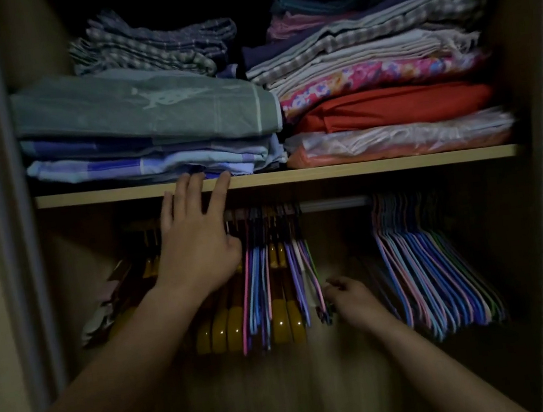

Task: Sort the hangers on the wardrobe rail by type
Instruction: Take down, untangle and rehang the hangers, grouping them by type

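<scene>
A metal wardrobe rail [332, 204] runs under a wooden shelf. At its left and middle hang yellow-brown wooden hangers [226, 329] mixed with thin coloured wire hangers [257, 290]. A separate bunch of thin coloured hangers [438, 273] hangs at the right. My left hand [195, 243] is raised in front of the rail with its fingers spread straight, fingertips at the shelf edge, thumb against the mixed hangers. My right hand [351, 299] is lower and pinches the bottom corner of a thin hanger at the right side of the mixed group.
The wooden shelf [396, 164] above the rail carries stacks of folded cloth [148, 118]. A bare stretch of rail lies between the two hanger groups. Some pale fabric [101, 314] hangs at the far left. The wardrobe's side walls close in both sides.
</scene>
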The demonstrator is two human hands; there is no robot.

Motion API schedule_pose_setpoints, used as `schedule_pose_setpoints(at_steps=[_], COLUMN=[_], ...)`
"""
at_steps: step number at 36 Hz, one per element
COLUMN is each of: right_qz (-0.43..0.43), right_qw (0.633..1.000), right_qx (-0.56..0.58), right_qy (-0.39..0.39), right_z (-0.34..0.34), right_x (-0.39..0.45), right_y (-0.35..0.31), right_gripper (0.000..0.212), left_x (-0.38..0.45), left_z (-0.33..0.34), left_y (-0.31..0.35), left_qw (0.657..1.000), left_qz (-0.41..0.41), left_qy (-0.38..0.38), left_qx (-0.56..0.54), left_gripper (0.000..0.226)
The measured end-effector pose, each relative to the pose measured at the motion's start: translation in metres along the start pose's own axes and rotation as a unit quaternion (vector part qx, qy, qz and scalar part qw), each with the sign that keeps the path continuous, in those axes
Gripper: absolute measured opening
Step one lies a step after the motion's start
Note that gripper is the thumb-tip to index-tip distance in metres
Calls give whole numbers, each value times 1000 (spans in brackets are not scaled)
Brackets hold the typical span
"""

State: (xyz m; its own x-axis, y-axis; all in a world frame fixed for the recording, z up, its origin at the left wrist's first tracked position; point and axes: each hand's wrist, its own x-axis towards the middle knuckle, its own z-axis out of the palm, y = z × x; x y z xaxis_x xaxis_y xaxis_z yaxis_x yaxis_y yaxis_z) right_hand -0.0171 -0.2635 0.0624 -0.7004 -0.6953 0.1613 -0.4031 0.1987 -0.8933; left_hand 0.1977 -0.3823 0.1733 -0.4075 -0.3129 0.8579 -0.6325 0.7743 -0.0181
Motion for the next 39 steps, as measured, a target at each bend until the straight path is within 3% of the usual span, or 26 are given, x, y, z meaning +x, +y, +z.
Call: schedule_pose_setpoints(at_steps=[8,14,18,25,31,36,39], right_qz=[0,-62,-142,-263,-249,-190,-186], right_qw=[999,992,964,884,868,894,893], right_qx=[40,-53,-132,-200,-253,-302,-308], right_qy=[20,91,182,331,347,270,270], right_z=[11,7,-7,-49,-59,-50,-39], right_x=[0,-9,-17,-16,10,35,28], right_y=[-7,-4,0,-20,-45,-42,-24], right_gripper=[46,42,40,27,20,23,27], left_x=[0,-1,0,0,1,2,2], left_z=[-2,-4,-8,-7,-3,-2,-2], left_y=[-2,-1,-3,0,3,0,-1], left_qw=[1000,1000,1000,1000,1000,1000,1000], left_qz=[4,2,10,3,-11,-10,-10], left_qy=[0,-2,10,7,-1,-2,-1], left_qx=[-6,-19,-17,-21,-18,-12,-17], left_gripper=[98,95,89,87,92,94,94])
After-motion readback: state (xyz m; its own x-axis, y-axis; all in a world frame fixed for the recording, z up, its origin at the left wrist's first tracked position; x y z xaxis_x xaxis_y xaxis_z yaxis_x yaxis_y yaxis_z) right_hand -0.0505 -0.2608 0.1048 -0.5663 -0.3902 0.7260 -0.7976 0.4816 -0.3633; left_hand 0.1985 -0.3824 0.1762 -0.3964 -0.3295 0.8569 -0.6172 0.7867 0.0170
